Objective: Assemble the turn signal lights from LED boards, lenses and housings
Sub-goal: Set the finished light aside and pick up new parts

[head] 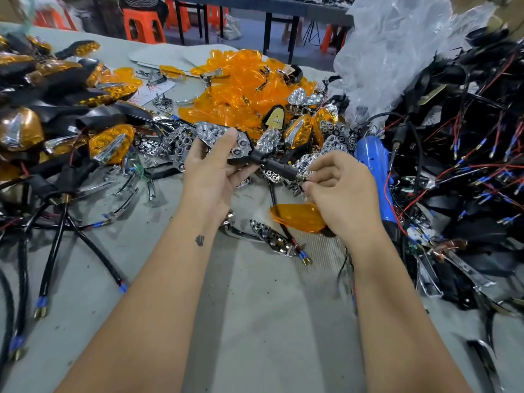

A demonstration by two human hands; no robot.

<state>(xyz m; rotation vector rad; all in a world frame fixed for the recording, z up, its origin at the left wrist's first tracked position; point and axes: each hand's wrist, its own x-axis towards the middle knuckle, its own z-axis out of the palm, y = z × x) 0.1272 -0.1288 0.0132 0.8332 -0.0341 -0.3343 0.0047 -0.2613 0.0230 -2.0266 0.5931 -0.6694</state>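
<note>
My left hand [211, 171] grips a black housing [226, 143] with a chrome reflector board seated in it, thumb lying across the chrome face. The housing's black stalk [276, 165] runs right to my right hand [337, 188], which pinches its threaded metal end between thumb and fingers. A loose orange lens [295, 217] lies on the table just under my right hand. Beside the lens rests a chrome reflector [269, 235] with a wire ending in blue-and-brass terminals.
A heap of orange lenses [241, 89] and chrome reflectors lies behind my hands. Finished amber lights with black cables [56, 109] are piled at the left. At right stand a blue tool [377, 177], a tangle of black housings with red wires [467, 154] and a clear plastic bag [397, 52].
</note>
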